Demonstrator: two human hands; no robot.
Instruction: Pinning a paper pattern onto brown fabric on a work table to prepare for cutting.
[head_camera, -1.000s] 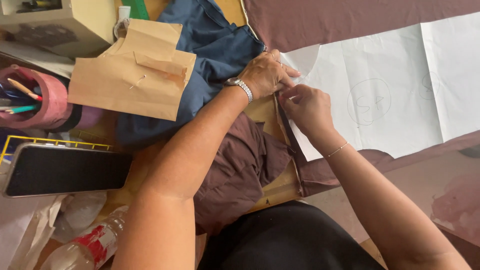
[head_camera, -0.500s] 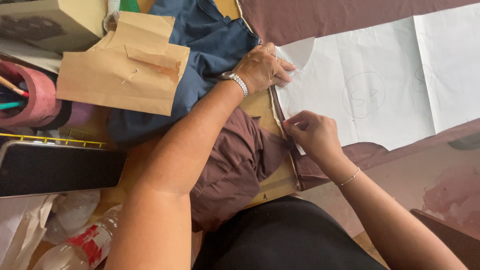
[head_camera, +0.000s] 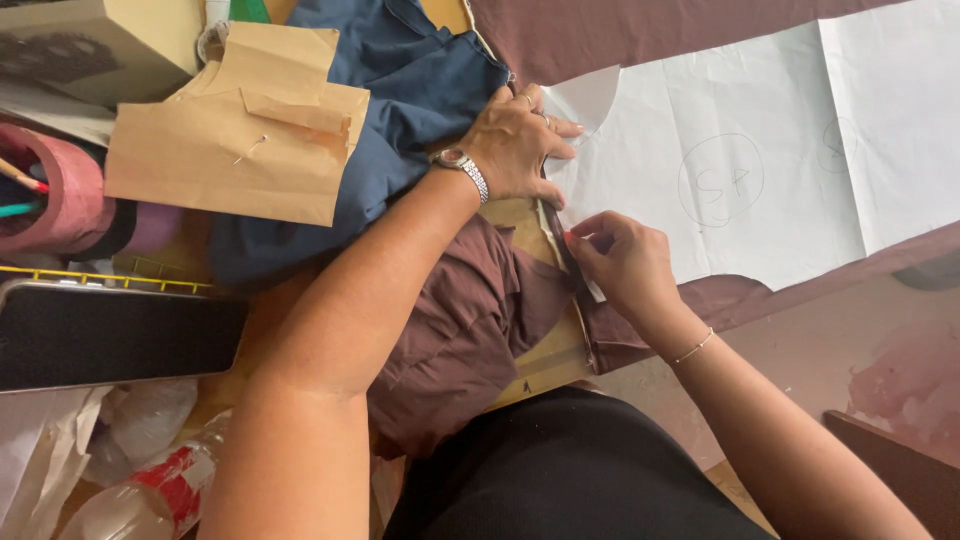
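far left: pink tape roll (head_camera: 55, 205) with pencils in it, black flat device (head_camera: 110, 335) below it, crumpled plastic bottle (head_camera: 140, 495) at the bottom edge
left-centre: tan paper pattern piece (head_camera: 235, 140) with a pin in it, lying on blue fabric (head_camera: 400, 110)
left hand (head_camera: 515, 140): flat, fingers spread, palm down; grips nothing, presses the near corner of the white paper pattern (head_camera: 760, 160) and the blue fabric edge onto the table (head_camera: 545, 365)
wrist: metal watch (head_camera: 462, 170) on the left wrist
centre: maroon fabric (head_camera: 470, 320) bunched under the left forearm, running on under the white paper pattern
right hand (head_camera: 625, 260): fingers curled into a pinch on a small red-tipped marker (head_camera: 572, 240), tip at the paper's left edge; thin bracelet on the wrist
key relation: paper edge runs as a long line from the left hand's fingertips down toward the body; the right hand sits on that line just below the left hand, close but not touching. Right hand is the nearer to the unmarked length of the edge.
right: rest of the white paper pattern spreads away from both hands, pencilled circle marks on it, maroon fabric showing above and below
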